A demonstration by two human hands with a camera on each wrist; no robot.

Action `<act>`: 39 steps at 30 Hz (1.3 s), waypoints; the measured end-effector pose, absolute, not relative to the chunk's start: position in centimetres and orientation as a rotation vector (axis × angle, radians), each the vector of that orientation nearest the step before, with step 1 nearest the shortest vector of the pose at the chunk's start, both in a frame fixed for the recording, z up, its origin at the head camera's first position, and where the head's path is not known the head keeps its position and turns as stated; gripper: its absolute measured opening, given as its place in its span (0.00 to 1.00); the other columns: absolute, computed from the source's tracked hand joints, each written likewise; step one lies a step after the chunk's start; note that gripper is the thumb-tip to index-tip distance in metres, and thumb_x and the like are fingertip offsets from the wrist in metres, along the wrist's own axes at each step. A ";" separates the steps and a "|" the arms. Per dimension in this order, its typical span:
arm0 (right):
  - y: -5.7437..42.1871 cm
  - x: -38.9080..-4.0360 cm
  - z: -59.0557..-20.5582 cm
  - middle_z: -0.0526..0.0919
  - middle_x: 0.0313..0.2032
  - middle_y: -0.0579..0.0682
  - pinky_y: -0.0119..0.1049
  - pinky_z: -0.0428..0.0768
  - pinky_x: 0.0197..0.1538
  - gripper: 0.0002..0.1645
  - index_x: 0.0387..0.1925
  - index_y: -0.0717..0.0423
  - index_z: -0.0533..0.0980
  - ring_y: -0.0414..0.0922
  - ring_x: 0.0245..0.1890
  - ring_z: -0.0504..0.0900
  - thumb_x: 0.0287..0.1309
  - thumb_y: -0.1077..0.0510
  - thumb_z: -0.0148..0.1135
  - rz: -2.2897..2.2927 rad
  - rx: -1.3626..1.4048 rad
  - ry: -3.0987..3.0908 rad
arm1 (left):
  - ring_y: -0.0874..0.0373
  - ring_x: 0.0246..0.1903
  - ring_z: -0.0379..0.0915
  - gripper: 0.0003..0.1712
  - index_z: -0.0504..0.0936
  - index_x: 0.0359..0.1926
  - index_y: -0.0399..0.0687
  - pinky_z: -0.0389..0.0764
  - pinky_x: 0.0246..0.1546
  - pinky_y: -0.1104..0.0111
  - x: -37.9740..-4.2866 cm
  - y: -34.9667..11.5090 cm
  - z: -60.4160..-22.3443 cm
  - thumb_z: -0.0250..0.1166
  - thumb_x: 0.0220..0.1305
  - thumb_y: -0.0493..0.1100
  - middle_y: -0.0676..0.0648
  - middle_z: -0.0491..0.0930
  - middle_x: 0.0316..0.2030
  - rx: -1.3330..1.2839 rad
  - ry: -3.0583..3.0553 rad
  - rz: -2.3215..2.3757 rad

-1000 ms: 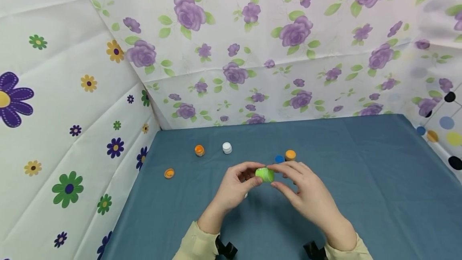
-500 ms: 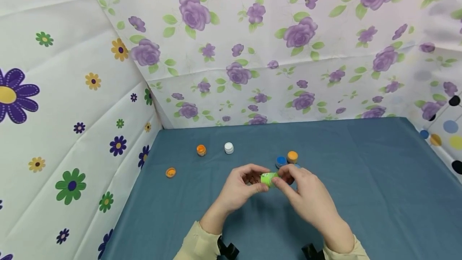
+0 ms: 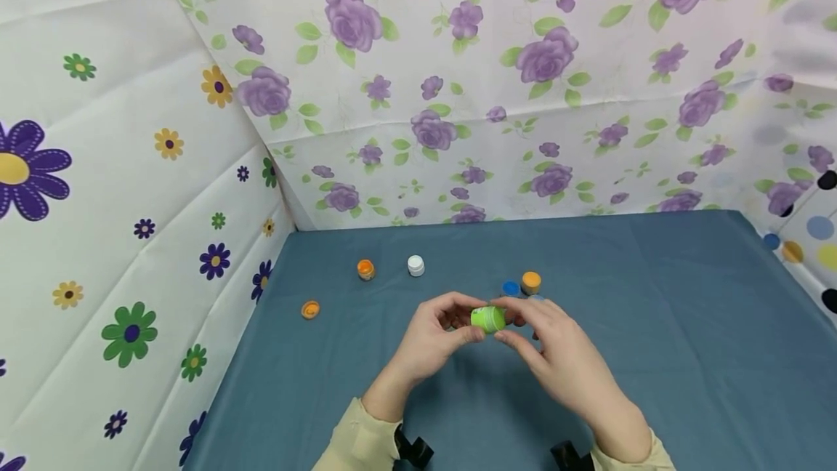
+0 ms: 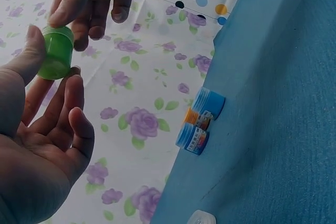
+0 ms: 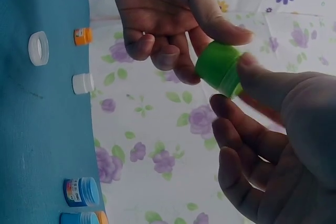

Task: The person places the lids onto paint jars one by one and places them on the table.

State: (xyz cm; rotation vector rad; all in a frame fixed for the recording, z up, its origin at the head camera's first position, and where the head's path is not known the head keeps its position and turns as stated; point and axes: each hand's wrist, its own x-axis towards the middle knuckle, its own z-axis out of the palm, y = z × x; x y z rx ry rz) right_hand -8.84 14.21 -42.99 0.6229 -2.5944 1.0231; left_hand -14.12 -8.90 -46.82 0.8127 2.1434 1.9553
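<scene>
A small green paint jar (image 3: pixel 488 319) is held above the table between both hands, lying on its side in the head view. My left hand (image 3: pixel 428 336) grips its body, with the thumb below and the fingers behind. At its lid end, my right hand (image 3: pixel 559 351) pinches the rim between thumb and fingertips. In the left wrist view the green jar (image 4: pixel 56 53) shows a paler lid under the right thumb. The right wrist view has the right thumb (image 5: pixel 252 69) against the lid edge. Blue jars (image 5: pixel 81 191) stand beyond the hands.
On the blue cloth stand an orange jar (image 3: pixel 366 270), a white jar (image 3: pixel 415 265) and a yellow-orange jar (image 3: pixel 531 282) beside the blue ones. An orange lid (image 3: pixel 310 310) lies at left. A whitish ring-shaped lid (image 5: pixel 38 49) lies nearer. Flowered sheets (image 3: pixel 431 129) rise behind.
The right fingers closed over the lid half a second ago, then turned back, so more of the lid shows now. The jar has shifted slightly right within the view since a second ago.
</scene>
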 end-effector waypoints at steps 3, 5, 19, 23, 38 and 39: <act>13.9 -8.8 -43.0 0.81 0.41 0.34 0.37 0.80 0.39 0.20 0.60 0.44 0.82 0.36 0.44 0.78 0.70 0.49 0.73 0.989 0.559 -2.642 | 0.54 0.38 0.81 0.19 0.87 0.57 0.44 0.83 0.40 0.58 -14.1 -8.8 -46.8 0.78 0.67 0.40 0.44 0.86 0.45 0.835 2.143 1.961; 13.6 -8.8 -43.0 0.80 0.38 0.34 0.37 0.79 0.38 0.17 0.56 0.45 0.82 0.36 0.41 0.77 0.72 0.45 0.70 0.986 0.506 -2.682 | 0.55 0.37 0.81 0.20 0.88 0.56 0.45 0.83 0.39 0.60 -14.0 -8.7 -46.7 0.79 0.64 0.37 0.45 0.87 0.44 0.844 2.139 1.968; 12.5 -8.4 -42.5 0.73 0.28 0.39 0.38 0.73 0.32 0.19 0.36 0.45 0.74 0.39 0.30 0.72 0.76 0.37 0.63 1.007 0.319 -2.768 | 0.59 0.36 0.83 0.19 0.89 0.50 0.49 0.86 0.38 0.63 -13.1 -7.8 -46.3 0.82 0.59 0.35 0.49 0.89 0.44 0.923 2.268 1.934; 12.4 -8.3 -42.6 0.72 0.27 0.40 0.38 0.71 0.30 0.21 0.35 0.45 0.73 0.40 0.27 0.70 0.74 0.37 0.65 0.999 0.299 -2.770 | 0.60 0.35 0.83 0.17 0.88 0.50 0.49 0.86 0.38 0.63 -13.1 -7.7 -46.4 0.81 0.62 0.36 0.49 0.89 0.46 0.924 2.290 1.911; 15.7 -8.2 -41.9 0.84 0.34 0.39 0.37 0.76 0.30 0.26 0.54 0.48 0.84 0.38 0.28 0.78 0.82 0.35 0.52 1.080 0.182 -2.760 | 0.62 0.40 0.84 0.22 0.83 0.61 0.50 0.84 0.42 0.66 -13.7 -7.5 -47.1 0.77 0.69 0.40 0.53 0.90 0.48 0.817 2.385 1.767; 15.9 -8.1 -41.9 0.84 0.34 0.39 0.38 0.76 0.30 0.26 0.54 0.48 0.84 0.39 0.28 0.78 0.82 0.35 0.51 1.081 0.164 -2.767 | 0.62 0.39 0.83 0.22 0.82 0.61 0.50 0.83 0.42 0.67 -13.7 -7.4 -47.3 0.76 0.69 0.41 0.53 0.90 0.47 0.795 2.393 1.755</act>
